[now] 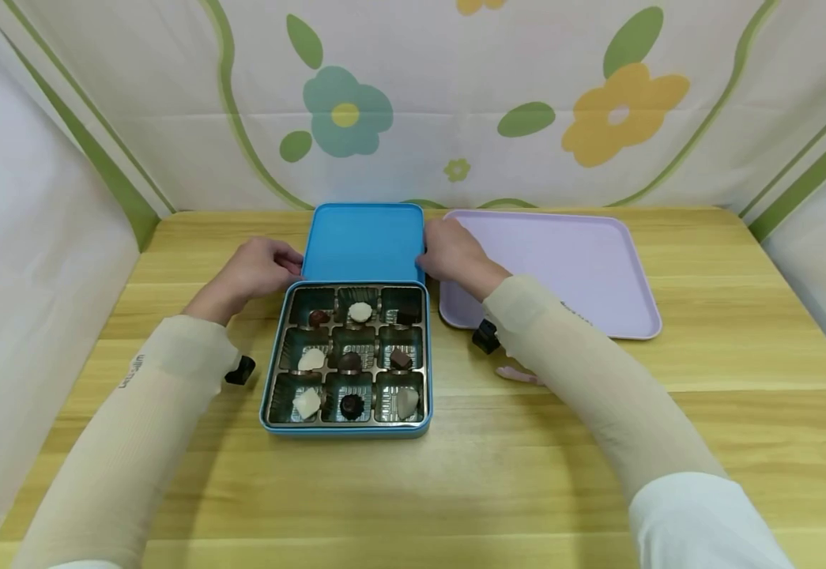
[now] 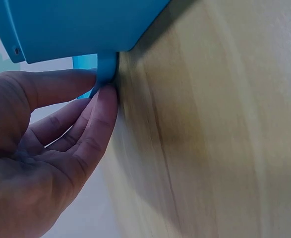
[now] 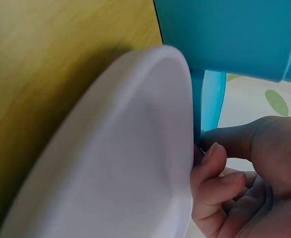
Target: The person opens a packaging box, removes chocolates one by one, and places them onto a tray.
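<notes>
A square blue tin (image 1: 347, 431) holds a divided gold tray, with a chocolate in each compartment; a dark chocolate (image 1: 352, 407) and a white one (image 1: 307, 404) lie in the front row. Right behind the tin lies its blue lid (image 1: 364, 243), inner side up on the table. My left hand (image 1: 259, 267) pinches the lid's left edge between thumb and fingers, as the left wrist view shows along the lid rim (image 2: 107, 67). On the opposite side, my right hand (image 1: 451, 251) pinches the right edge, its curled fingers right beside the purple tray's rim (image 3: 177, 57).
To the right of the tin and lid, a purple tray (image 1: 562, 253) lies on the wooden table (image 1: 484, 490), partly behind my right forearm. A small pink object (image 1: 518, 374) sits in front of it, half covered by the sleeve. A flowered curtain (image 1: 413, 47) hangs along the back edge.
</notes>
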The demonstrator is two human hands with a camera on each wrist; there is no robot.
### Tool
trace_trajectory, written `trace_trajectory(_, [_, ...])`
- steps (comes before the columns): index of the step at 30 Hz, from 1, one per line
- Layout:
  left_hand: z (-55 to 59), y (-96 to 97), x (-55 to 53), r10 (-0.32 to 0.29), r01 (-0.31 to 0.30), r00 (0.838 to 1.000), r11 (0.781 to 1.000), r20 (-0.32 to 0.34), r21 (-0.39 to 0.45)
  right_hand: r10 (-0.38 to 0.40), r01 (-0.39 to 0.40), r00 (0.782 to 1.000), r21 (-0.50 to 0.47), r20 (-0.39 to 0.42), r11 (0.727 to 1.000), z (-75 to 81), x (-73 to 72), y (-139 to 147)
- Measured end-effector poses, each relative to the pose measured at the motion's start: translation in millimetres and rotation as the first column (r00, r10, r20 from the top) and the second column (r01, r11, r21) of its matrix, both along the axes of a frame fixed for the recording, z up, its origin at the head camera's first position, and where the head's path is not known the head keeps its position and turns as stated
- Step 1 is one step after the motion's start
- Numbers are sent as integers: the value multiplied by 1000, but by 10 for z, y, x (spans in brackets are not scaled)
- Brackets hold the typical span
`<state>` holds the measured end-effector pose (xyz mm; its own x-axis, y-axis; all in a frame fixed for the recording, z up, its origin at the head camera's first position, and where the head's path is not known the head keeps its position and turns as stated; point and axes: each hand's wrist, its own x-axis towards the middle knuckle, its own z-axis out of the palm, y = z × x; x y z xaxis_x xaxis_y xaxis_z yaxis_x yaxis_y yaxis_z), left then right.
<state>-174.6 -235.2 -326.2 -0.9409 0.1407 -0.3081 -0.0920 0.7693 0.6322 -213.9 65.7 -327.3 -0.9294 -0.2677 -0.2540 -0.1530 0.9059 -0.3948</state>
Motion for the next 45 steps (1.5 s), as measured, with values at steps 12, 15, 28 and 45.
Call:
trace_trajectory(12, [-76, -54, 161, 4, -3, 1000, 993, -13, 114, -28, 10, 997, -243, -70, 970, 145, 237, 375])
trace_trajectory(15, [-93, -85, 334, 25, -26, 1000, 983, 8, 184, -53, 27, 996, -305, -78, 952, 189, 463, 612])
trace_trajectory(28, [-163, -283, 986, 73, -69, 997, 897, 8, 436, -89, 24, 986, -412, -139, 911, 128, 1280, 1515])
trace_trajectory(45, [-295, -391, 1403, -262, 259, 959, 678, -103, 688, -144, 116, 989, -441, -31, 890, -208, 1897, 2394])
